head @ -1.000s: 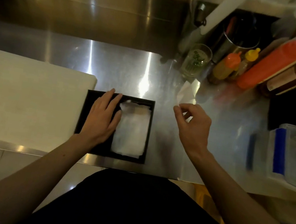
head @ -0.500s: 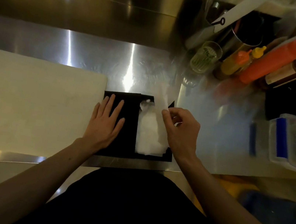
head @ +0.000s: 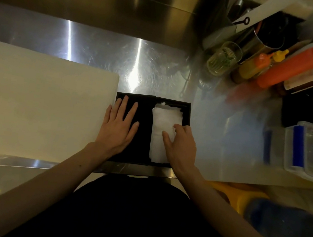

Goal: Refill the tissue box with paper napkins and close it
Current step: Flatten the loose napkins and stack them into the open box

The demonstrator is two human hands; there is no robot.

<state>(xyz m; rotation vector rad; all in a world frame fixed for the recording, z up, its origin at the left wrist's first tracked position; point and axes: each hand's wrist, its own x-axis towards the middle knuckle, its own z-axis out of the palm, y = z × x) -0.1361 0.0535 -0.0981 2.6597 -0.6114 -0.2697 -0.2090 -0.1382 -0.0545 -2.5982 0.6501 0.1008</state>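
Right hand (head: 181, 142), fingers spread, pressed the napkins (head: 164, 119) into the tissue box (head: 187, 114); left hand (head: 118, 126) lay flat, fingers straight, on the lid (head: 142, 136). Filling step, apparently; next, the lid needed closing.

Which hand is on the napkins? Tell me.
The right hand presses on the white napkins in the black tissue box; the left hand lies flat on the box's dark left half, off the paper.

Dim warm light, glare streaks on the steel counter (head: 101, 46), blurred and bowed right edge.
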